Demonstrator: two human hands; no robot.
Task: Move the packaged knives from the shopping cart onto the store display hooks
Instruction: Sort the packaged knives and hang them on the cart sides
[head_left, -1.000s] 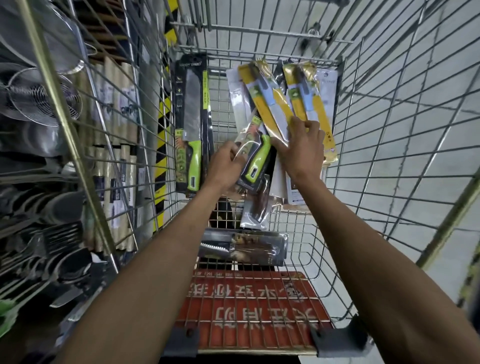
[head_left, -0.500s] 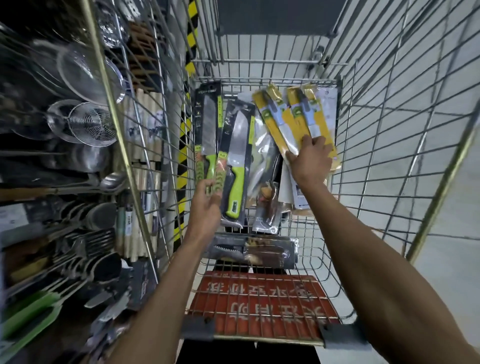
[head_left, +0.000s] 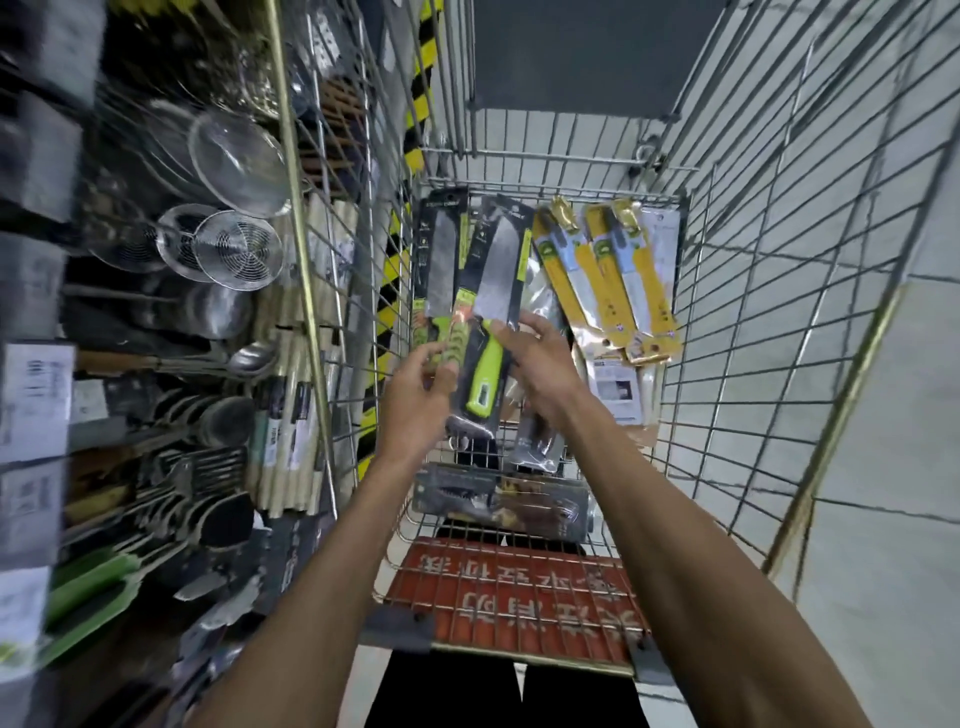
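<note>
L hand (head_left: 415, 402) pinch-grip on green-handle knife pkg (head_left: 496, 275) in cart (head_left: 737, 364); R hand (head_left: 543, 376) fingertips on pkg, grip unclear.

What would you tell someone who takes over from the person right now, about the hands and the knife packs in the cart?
Left hand: pinches the front green-handled knife pack at its lower left edge.
Right hand: fingers lie on the same pack; grip unclear.
In the shopping cart: second green-handled pack, two yellow packs, a serrated-knife pack lying flat.
Done: no pack seen hung.
Left: lift this pack out, hang it, then the others.
</note>
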